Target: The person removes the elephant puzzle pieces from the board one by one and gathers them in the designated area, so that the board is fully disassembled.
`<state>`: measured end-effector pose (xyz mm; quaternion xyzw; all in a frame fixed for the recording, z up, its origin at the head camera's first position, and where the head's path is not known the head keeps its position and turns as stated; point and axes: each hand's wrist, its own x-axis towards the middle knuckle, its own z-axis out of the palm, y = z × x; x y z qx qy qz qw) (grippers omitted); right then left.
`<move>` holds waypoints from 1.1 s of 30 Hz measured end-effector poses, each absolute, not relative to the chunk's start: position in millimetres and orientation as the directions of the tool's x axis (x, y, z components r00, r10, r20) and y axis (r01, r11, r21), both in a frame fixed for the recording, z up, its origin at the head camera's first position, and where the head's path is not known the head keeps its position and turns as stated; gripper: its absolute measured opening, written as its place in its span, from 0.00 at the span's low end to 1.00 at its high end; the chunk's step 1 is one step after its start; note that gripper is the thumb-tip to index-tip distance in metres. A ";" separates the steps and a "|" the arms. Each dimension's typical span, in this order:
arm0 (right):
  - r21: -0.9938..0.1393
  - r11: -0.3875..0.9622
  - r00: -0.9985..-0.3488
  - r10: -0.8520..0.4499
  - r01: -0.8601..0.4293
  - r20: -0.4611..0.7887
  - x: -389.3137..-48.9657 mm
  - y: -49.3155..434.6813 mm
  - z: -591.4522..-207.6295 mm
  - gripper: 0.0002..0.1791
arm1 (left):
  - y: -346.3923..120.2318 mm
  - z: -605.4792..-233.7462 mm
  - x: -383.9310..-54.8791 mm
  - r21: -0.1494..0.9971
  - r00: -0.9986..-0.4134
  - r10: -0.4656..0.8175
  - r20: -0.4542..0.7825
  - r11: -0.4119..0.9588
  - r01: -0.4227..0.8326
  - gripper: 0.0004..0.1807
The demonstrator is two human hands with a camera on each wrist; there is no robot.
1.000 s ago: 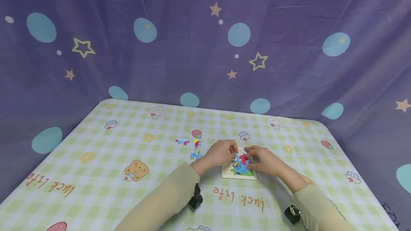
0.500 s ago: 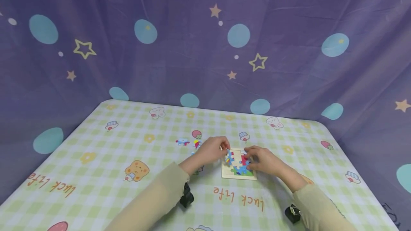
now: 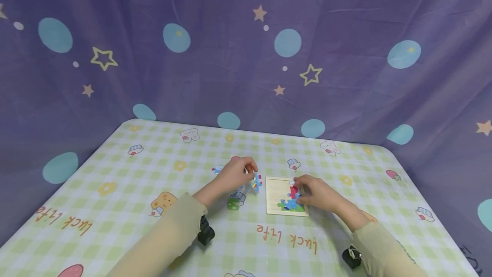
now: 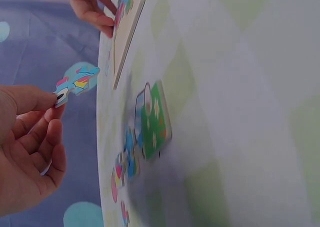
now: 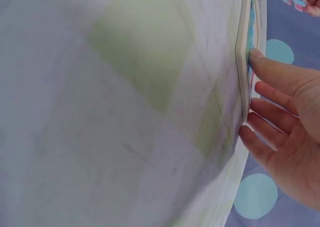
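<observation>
My left hand [image 3: 233, 173] pinches a blue jigsaw piece [image 3: 256, 181] with red and yellow marks between thumb and fingertips. In the left wrist view the piece [image 4: 77, 81] is held up above the tablecloth. To its right lies a square wooden puzzle tray [image 3: 273, 195], with joined blue, red and green pieces [image 3: 291, 203] along its right and lower sides; bare wood shows at its left. My right hand [image 3: 319, 192] rests at the tray's right edge, thumb and fingertips spread on the rim and pieces. In the right wrist view its fingers [image 5: 270, 109] are gently bent.
Loose puzzle pieces lie left of the tray, among them a green one [image 3: 233, 202] and a blue one [image 3: 217, 169] partly behind my left hand. The left wrist view shows several pieces there. A checked cloth [image 3: 153, 243] covers the table; a purple curtain [image 3: 230, 76] hangs behind.
My left hand has carried the blue piece leftward from above the tray to outside its left edge, uncovering bare wood. My right hand has stayed at the tray.
</observation>
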<state>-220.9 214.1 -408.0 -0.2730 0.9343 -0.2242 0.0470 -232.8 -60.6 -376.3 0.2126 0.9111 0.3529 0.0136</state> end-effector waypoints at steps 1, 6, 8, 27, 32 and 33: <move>-0.440 0.752 -0.845 -0.533 -0.491 0.032 -221.1 214.4 -408.0 0.18 | -63.0 -375.7 -233.1 0.647 -0.910 0.394 0.126 0.663 0.377 0.04; -0.410 0.756 -0.834 -0.551 -0.510 0.022 -221.9 215.2 -407.0 0.17 | -75.2 -373.8 -234.5 0.649 -0.921 0.373 0.108 0.675 0.350 0.04; -0.404 0.759 -0.834 -0.552 -0.511 0.018 -222.1 215.0 -406.6 0.17 | -80.6 -373.6 -235.5 0.649 -0.925 0.364 0.113 0.678 0.346 0.04; -0.420 0.760 -0.841 -0.541 -0.496 0.012 -221.4 213.3 -405.0 0.18 | -136.3 -379.9 -243.3 0.666 -0.922 0.387 0.030 0.680 0.307 0.03; -0.420 0.758 -0.839 -0.544 -0.499 0.014 -222.2 214.0 -405.5 0.17 | -145.2 -379.3 -243.2 0.669 -0.913 0.408 0.005 0.677 0.307 0.05; -0.419 0.758 -0.838 -0.545 -0.500 0.014 -222.4 214.1 -405.7 0.17 | -146.6 -379.2 -243.4 0.670 -0.912 0.411 0.000 0.677 0.305 0.05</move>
